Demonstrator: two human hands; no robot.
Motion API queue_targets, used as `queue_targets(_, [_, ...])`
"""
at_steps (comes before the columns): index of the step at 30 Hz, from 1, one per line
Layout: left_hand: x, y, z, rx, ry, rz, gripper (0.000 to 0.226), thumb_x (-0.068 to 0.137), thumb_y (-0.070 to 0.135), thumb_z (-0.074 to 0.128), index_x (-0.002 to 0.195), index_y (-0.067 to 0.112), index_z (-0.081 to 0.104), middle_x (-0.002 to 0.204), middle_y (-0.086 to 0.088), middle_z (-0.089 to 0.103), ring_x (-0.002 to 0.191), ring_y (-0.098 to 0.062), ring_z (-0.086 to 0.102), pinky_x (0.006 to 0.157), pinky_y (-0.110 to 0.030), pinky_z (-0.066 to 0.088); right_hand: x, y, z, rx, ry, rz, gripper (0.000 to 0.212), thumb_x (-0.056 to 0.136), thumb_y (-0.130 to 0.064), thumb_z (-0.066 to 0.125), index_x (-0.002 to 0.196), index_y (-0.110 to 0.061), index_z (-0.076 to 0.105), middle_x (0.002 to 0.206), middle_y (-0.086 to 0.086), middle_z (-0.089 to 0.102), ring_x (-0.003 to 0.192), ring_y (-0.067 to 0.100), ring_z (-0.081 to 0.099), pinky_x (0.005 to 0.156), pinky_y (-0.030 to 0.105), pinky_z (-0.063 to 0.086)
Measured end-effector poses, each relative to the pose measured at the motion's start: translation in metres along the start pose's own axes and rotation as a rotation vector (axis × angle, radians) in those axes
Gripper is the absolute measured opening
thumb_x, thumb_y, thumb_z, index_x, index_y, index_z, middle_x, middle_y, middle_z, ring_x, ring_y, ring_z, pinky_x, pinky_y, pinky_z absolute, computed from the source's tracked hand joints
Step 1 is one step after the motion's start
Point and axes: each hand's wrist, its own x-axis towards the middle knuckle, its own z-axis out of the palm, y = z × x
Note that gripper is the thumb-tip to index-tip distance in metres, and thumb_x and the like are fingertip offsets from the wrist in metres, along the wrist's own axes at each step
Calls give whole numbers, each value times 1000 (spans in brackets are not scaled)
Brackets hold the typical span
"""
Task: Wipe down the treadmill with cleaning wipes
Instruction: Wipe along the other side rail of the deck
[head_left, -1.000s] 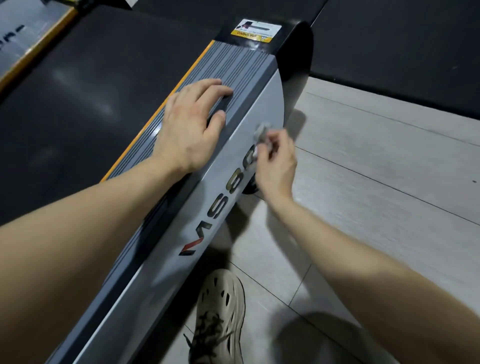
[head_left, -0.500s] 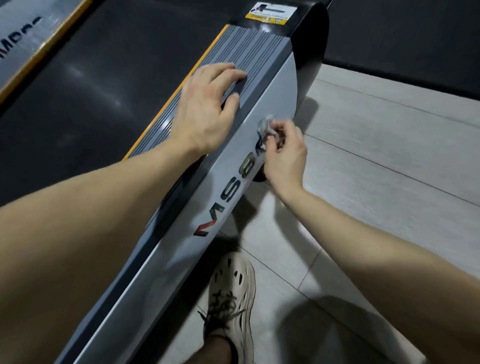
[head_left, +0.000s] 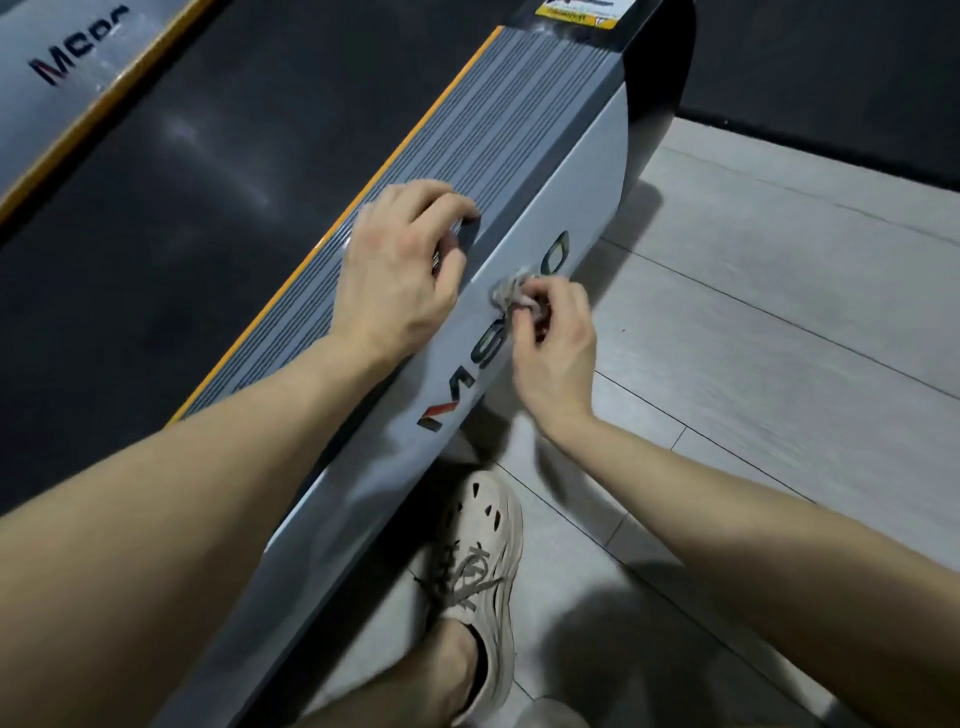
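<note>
Grey crumpled wipe (head_left: 511, 294) pinched in the right hand (head_left: 557, 358) fingertips, pressed to the pale treadmill side panel (head_left: 363, 467) (over the lettering). Left hand (head_left: 395, 283), just beside it, rests on the ribbed foot rail (head_left: 493, 119), fingers bent, holding nothing. Beige shoe (head_left: 485, 561) below both.

The tiled floor (head_left: 779, 364) bears treadmill (head_left: 571, 208) and shoe (head_left: 485, 551).
</note>
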Motion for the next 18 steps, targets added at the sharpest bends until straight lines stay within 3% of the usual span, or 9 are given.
queue_targets(2, [1, 2, 2, 8, 7, -7, 28, 95, 11, 54, 117, 17, 70, 124, 0, 66, 114, -27, 61, 99, -52, 48, -33, -8, 6, 2, -126, -85, 12, 97, -1, 59, 103, -11, 63, 107, 6, 55, 93, 20, 56, 85, 42, 50])
queue_targets(5, [-1, 3, 2, 31, 4, -4, 30, 98, 11, 54, 122, 18, 69, 127, -1, 64, 118, -27, 59, 102, -51, 46, -106, -19, 9, -43, -516, -281, 11, 98, -8, 53, 105, -17, 52, 108, 5, 45, 83, 31, 55, 75, 51, 51])
queue_targets(7, [-2, 4, 3, 46, -13, -10, 35, 102, 15, 51, 132, 21, 68, 138, -1, 62, 126, -27, 58, 109, -49, 43, -110, -14, 7, -73, -577, -341, 13, 97, -11, 50, 105, -20, 49, 108, 4, 45, 81, 32, 56, 73, 49, 53])
queue_targets(9, [-1, 4, 3, 59, -37, -21, 42, 105, 19, 49, 143, 24, 65, 152, 1, 58, 133, -26, 56, 114, -48, 40, -71, 0, 4, -21, -448, -259, 19, 93, -3, 54, 104, -18, 56, 105, 3, 51, 87, 21, 56, 82, 33, 51])
queue_targets(11, [0, 2, 3, 64, -63, -26, 45, 105, 22, 49, 146, 27, 64, 156, 4, 58, 131, -25, 56, 115, -47, 40, -8, 21, -1, -55, -194, -91, 25, 91, 3, 54, 102, -17, 63, 105, 4, 59, 93, 12, 55, 85, 20, 43])
queue_targets(13, [-1, 2, 1, 68, -75, -31, 45, 104, 23, 49, 145, 29, 65, 155, 6, 58, 128, -23, 56, 112, -45, 40, 68, 46, -13, -127, 43, 178, 20, 96, -4, 57, 104, -21, 66, 107, 7, 67, 95, 20, 63, 81, 27, 45])
queue_targets(15, [1, 5, -2, 70, -78, -45, 43, 103, 23, 50, 141, 30, 68, 151, 7, 61, 125, -22, 56, 105, -43, 40, 115, 57, -22, -130, 162, 357, 16, 99, -12, 59, 103, -26, 65, 108, 8, 71, 97, 27, 67, 79, 30, 48])
queue_targets(18, [18, 10, -5, 48, -90, -61, 30, 99, 28, 56, 125, 29, 72, 131, 6, 66, 118, -23, 56, 99, -44, 43, 94, 31, -11, -23, 109, 287, 18, 100, -10, 56, 102, -27, 62, 107, 3, 67, 94, 20, 64, 82, 34, 51])
